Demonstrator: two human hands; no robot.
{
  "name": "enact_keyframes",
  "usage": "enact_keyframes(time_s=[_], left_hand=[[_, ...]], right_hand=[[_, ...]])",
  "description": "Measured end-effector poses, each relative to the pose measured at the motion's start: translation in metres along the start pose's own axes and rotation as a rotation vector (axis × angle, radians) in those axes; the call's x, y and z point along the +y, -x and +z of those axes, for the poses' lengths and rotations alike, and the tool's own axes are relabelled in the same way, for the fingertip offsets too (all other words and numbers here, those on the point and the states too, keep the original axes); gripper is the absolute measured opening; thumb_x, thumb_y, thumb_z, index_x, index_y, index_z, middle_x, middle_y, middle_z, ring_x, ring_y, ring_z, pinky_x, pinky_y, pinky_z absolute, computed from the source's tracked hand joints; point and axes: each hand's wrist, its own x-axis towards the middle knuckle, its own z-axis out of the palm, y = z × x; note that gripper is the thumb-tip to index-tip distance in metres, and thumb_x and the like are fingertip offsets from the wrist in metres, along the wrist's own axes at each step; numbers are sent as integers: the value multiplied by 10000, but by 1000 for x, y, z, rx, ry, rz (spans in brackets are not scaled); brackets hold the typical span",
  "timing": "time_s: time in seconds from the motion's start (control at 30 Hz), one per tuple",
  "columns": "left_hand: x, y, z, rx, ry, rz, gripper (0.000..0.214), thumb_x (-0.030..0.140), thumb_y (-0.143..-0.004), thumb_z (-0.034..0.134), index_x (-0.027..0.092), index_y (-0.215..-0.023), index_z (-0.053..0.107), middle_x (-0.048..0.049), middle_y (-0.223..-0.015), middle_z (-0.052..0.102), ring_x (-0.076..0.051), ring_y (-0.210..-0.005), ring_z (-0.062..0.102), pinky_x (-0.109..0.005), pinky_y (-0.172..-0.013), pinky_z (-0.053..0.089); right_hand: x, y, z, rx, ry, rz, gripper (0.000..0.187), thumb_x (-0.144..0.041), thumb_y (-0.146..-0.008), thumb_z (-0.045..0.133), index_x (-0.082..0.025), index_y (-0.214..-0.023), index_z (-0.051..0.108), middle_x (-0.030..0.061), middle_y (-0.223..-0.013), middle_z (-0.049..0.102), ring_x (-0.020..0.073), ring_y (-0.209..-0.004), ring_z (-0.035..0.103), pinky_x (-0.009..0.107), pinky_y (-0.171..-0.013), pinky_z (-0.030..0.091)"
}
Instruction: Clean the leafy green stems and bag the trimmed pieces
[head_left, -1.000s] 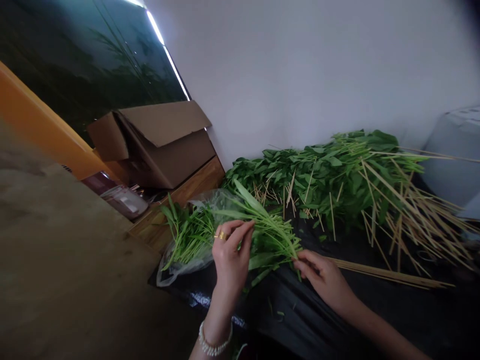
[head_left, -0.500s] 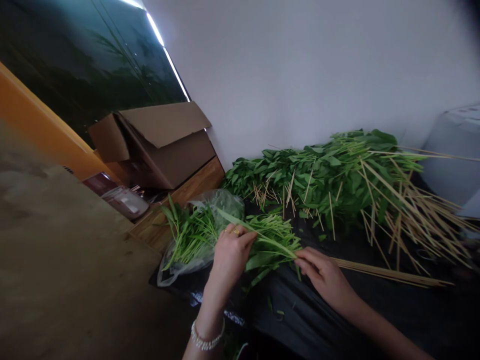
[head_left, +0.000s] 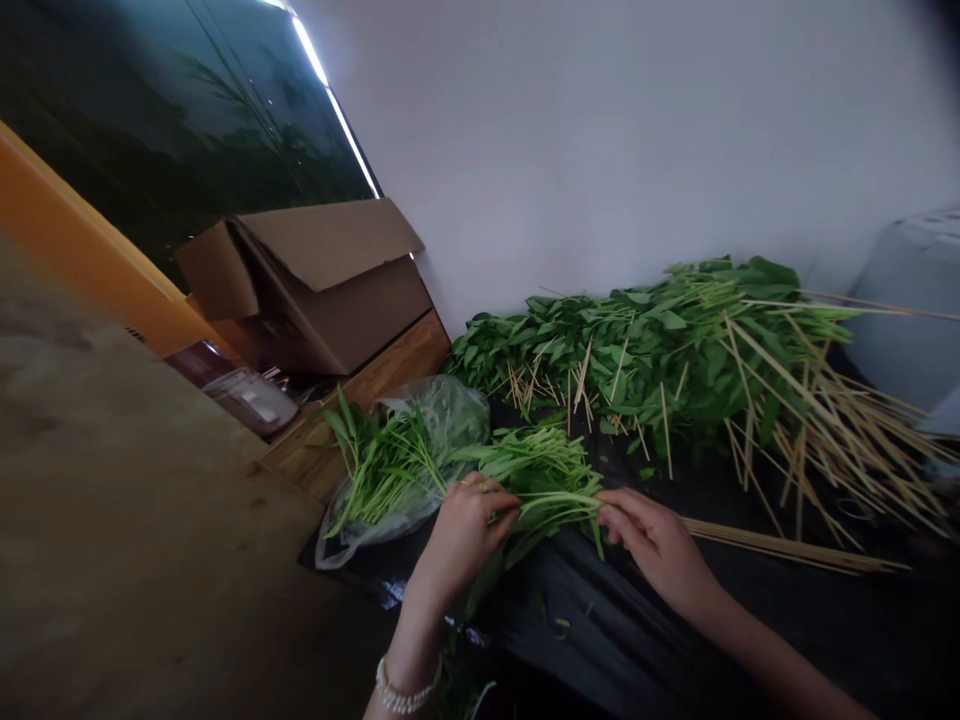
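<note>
My left hand, with a ring and a bead bracelet, is closed round the leafy end of a small bunch of green stalks lying on black plastic sheeting. My right hand pinches the stem ends of the same bunch, right where a bundle of thin bamboo skewers begins. A clear plastic bag of loose greens lies just left of my left hand.
A big heap of skewered leafy greens lies along the white wall behind. An open cardboard box sits at the back left, with small containers by it. A pale tub stands at far right. Wooden floor lies at left.
My left hand came down from above the bunch and closed on its leaves, pressing the raised stalk flat. My right hand stayed at the stem ends.
</note>
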Motion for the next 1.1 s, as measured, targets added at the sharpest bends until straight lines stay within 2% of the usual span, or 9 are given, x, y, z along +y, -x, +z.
enact_keyframes(time_s=[0.23, 0.4, 0.5, 0.63, 0.7, 0.8, 0.9, 1.0, 1.1], left_hand=[[-1, 3, 3, 68, -51, -114, 98, 150, -774, 610, 211, -769, 686, -29, -778, 677, -207, -827, 578, -309, -725, 403], [-2, 3, 14, 237, 77, -210, 117, 99, -721, 567, 190, -692, 634, -11, -719, 655, -183, -778, 569, -295, -739, 422], [-13, 1, 17, 359, 171, -323, 114, 130, -723, 540, 187, -678, 628, -9, -714, 654, -179, -764, 581, -296, -745, 441], [-38, 3, 3, 567, 210, -547, 117, 242, -767, 538, 177, -746, 633, -28, -751, 654, -190, -764, 602, -299, -725, 459], [-43, 5, -9, 599, 288, -560, 163, 304, -823, 515, 175, -826, 616, -28, -772, 649, -179, -749, 610, -280, -697, 465], [-33, 6, -24, 547, 343, -462, 196, 345, -905, 445, 190, -930, 563, -8, -775, 626, -150, -692, 591, -251, -648, 453], [-12, 5, -27, 422, 244, -360, 180, 354, -916, 475, 204, -956, 565, 6, -769, 611, -133, -639, 554, -239, -609, 425], [3, 4, -18, 243, 182, -205, 135, 334, -851, 607, 213, -907, 634, 0, -775, 628, -143, -683, 586, -246, -641, 443], [8, 3, -3, 129, 130, -80, 105, 273, -840, 632, 237, -909, 703, -30, -875, 665, -166, -807, 631, -261, -724, 471]], right_hand=[[0, 2, 3, -52, -4, -1, 311, -399, -925, 447, -204, -968, 685, 38, -789, 672, 158, -627, 609, 292, -638, 508], [-3, 6, 10, -109, -19, 24, 310, -399, -917, 451, -205, -935, 692, 38, -776, 681, 155, -609, 605, 289, -619, 514], [-5, 6, 10, -147, -22, 41, 303, -397, -920, 451, -205, -901, 685, 21, -721, 659, 147, -583, 589, 274, -590, 497], [-5, 2, 4, -125, -36, 62, 335, -421, -926, 434, -199, -805, 655, 6, -658, 618, 141, -559, 573, 261, -570, 472], [-4, 1, 2, -120, -41, 83, 351, -438, -925, 430, -197, -786, 643, 3, -645, 605, 140, -552, 567, 256, -558, 461], [-3, 1, 2, -144, -7, 97, 367, -456, -927, 426, -196, -782, 640, -3, -629, 588, 143, -560, 563, 260, -565, 446], [-4, 2, 4, -146, 24, 101, 367, -446, -932, 415, -199, -761, 626, -3, -634, 584, 146, -574, 563, 267, -578, 439], [-5, 2, 3, -130, 45, 95, 360, -427, -933, 412, -202, -746, 621, 0, -643, 588, 147, -570, 563, 268, -571, 433], [-7, 1, 1, -120, 61, 66, 336, -411, -928, 426, -205, -781, 647, 0, -635, 595, 156, -581, 572, 270, -572, 437]])
